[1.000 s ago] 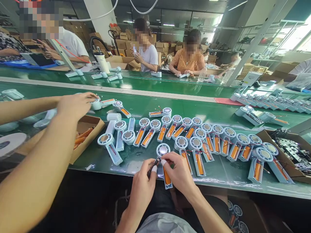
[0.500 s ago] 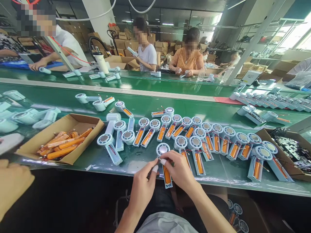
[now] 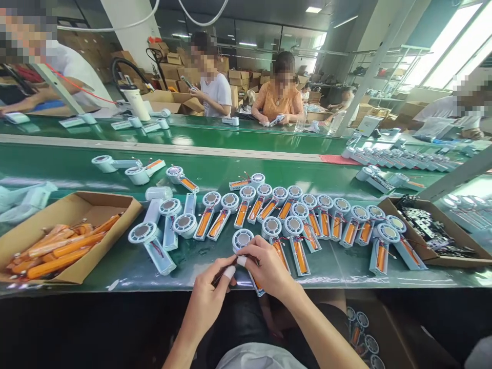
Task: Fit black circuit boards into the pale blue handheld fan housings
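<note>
A pale blue handheld fan (image 3: pixel 243 239) lies at the table's front edge, its round head away from me. Its open handle, with an orange battery inside, is mostly covered by my right hand (image 3: pixel 267 266). That hand's thumb and index finger are pinched together at the fan's neck; what is between them is hidden. Close by on the left, my left hand (image 3: pixel 213 289) is closed on a thin dark piece (image 3: pixel 223 271) too covered to name. Both thumbs wear white fingertip covers. Several similar fans (image 3: pixel 294 225) with orange batteries and red wires lie beyond and to the right.
At left stands a cardboard box (image 3: pixel 126 210) of orange batteries; at right, a box (image 3: pixel 442 256) of dark circuit boards. A green conveyor (image 3: pixel 215 166) runs behind the fans. Co-workers sit across it, including a person in orange (image 3: pixel 279 100). More fans lie below the table at right.
My view has swung right, so the scene sits further left. My right hand covers more of the fan's handle. Both hands stay close together at the fan's neck.
</note>
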